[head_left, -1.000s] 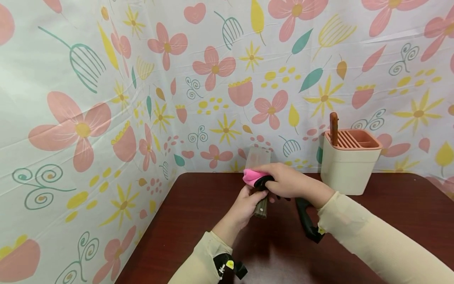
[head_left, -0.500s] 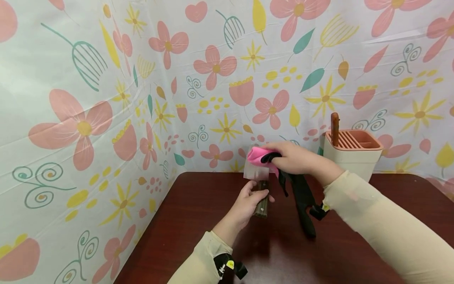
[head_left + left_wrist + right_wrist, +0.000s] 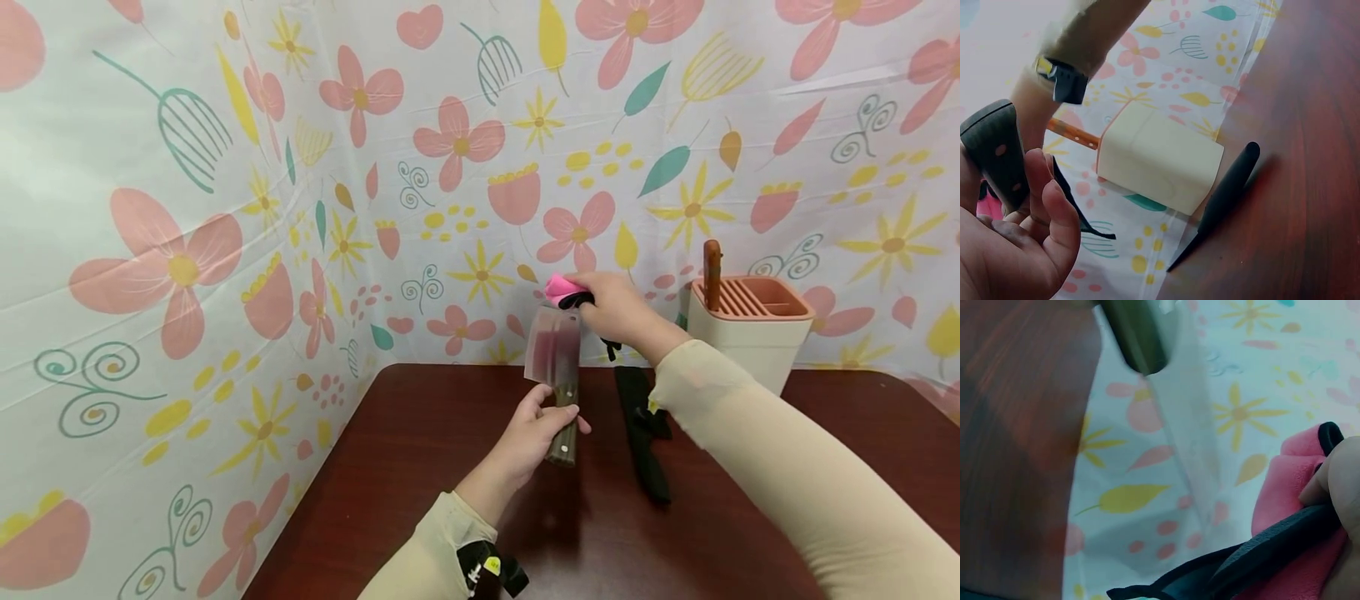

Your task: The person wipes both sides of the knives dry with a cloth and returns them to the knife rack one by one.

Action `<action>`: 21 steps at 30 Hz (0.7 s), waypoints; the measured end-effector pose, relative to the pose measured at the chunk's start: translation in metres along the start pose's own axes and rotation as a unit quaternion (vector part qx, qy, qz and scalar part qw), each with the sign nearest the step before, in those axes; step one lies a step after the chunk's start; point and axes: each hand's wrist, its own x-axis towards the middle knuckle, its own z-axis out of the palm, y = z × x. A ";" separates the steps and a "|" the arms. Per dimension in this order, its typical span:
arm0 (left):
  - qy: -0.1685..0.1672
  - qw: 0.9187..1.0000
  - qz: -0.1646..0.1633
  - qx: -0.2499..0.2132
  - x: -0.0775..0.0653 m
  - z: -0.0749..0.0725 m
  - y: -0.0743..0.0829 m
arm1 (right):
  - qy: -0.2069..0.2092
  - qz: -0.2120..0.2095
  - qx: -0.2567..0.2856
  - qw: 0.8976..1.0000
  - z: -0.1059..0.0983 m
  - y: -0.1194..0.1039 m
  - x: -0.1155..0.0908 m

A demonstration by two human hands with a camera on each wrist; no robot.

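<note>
Over the table, my left hand [image 3: 531,435] grips a cleaver [image 3: 553,348] by its dark riveted handle, the broad metal blade pointing up and away. The handle's butt end [image 3: 999,147] shows large in the left wrist view, fingers curled about it. At the blade's top edge, my right hand [image 3: 617,310] holds a bunched pink cloth [image 3: 561,289] with black trim. The right wrist view has the cloth [image 3: 1279,487] pinched at the right, its black strip trailing left, with the blurred blade beside it.
A black knife [image 3: 643,450] lies on the dark red wooden table [image 3: 420,467], below the right forearm. Behind it at the right stands a cream knife holder [image 3: 742,346] with a pink slotted top and a wooden-handled knife [image 3: 712,275] in it. Flowered cloth lines the walls.
My right hand and the pink cloth have moved up along the blade to its top end, uncovering the blade. My left hand keeps its grip on the handle, nearly still.
</note>
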 end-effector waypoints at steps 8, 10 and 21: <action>-0.017 1.000 0.007 -0.002 0.000 0.000 0.000 | -0.025 0.022 0.008 0.999 0.028 0.000 0.004; -0.020 1.000 0.004 -0.003 0.000 0.000 0.000 | -0.030 0.026 0.012 0.999 0.032 -0.001 0.003; -0.035 0.998 -0.022 -0.040 -0.001 -0.002 0.003 | -0.026 0.028 0.021 0.999 0.044 -0.004 -0.002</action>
